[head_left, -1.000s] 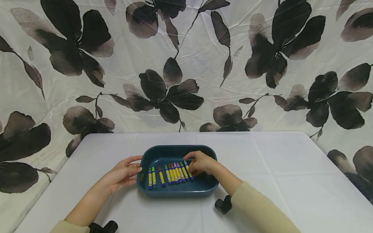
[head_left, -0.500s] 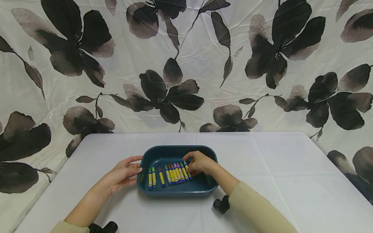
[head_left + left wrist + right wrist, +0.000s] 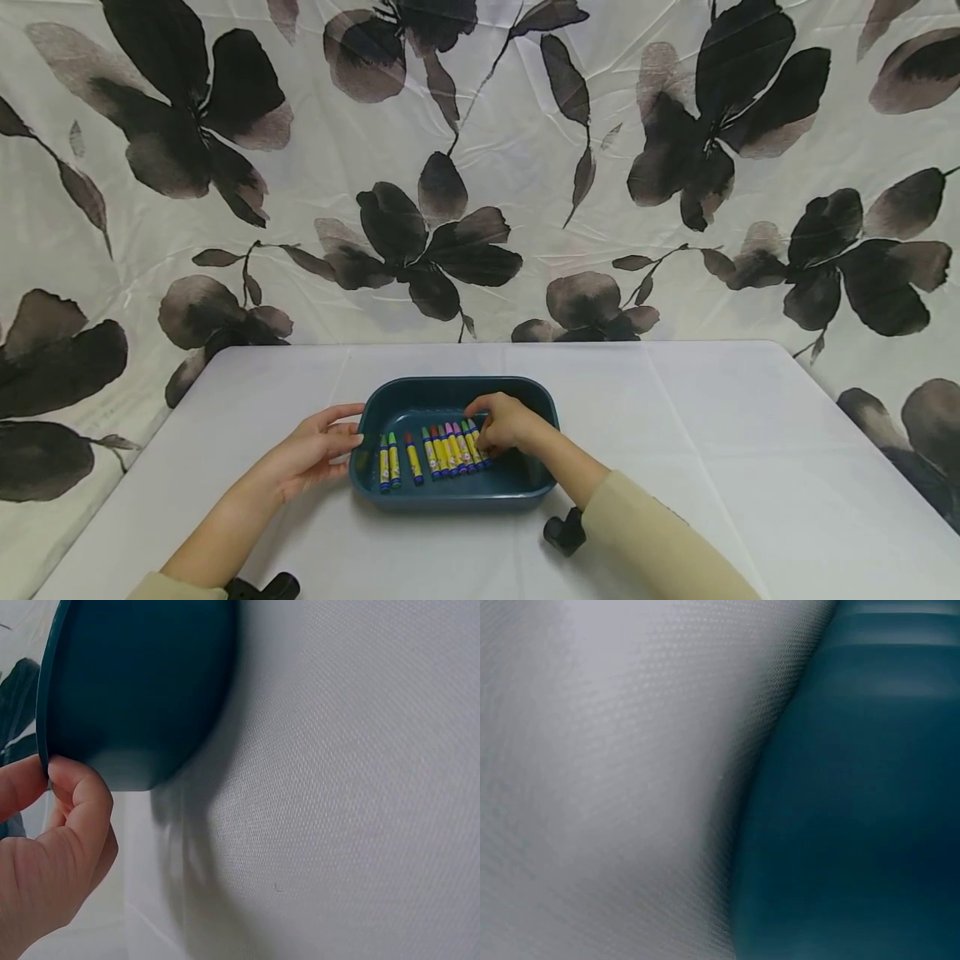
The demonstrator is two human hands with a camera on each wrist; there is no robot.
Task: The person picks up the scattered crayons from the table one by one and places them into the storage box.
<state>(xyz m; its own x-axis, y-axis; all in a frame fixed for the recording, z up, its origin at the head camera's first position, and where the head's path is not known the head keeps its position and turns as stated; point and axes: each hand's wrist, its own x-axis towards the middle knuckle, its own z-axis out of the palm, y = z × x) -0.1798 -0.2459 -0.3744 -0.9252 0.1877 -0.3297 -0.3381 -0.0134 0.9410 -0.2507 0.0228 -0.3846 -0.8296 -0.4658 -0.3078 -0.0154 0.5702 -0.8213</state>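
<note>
A dark teal tray (image 3: 450,502) holds several crayons in yellow wrappers with coloured tips. My left hand (image 3: 318,446) pinches the tray's left rim; in the left wrist view the thumb and fingers of that hand (image 3: 60,847) grip the edge. Inside the tray, my right hand (image 3: 510,423) has curled fingers on the crayon (image 3: 474,435) at the right end of a tight row, partly covering it. Left of that row lie a single red-tipped crayon (image 3: 414,461) and a green-tipped pair (image 3: 389,463), with gaps between. Only the outer wall of the tray (image 3: 855,787) shows in the right wrist view.
The tray stands on a white-covered table (image 3: 675,467). Behind the table hangs a pale cloth (image 3: 517,150) with dark flowers. Black wrist devices (image 3: 564,532) sit beneath the forearms.
My right hand has shifted slightly left within the tray, covering more of the end crayon, and the row's right end sits closer together. My left hand stays at the rim.
</note>
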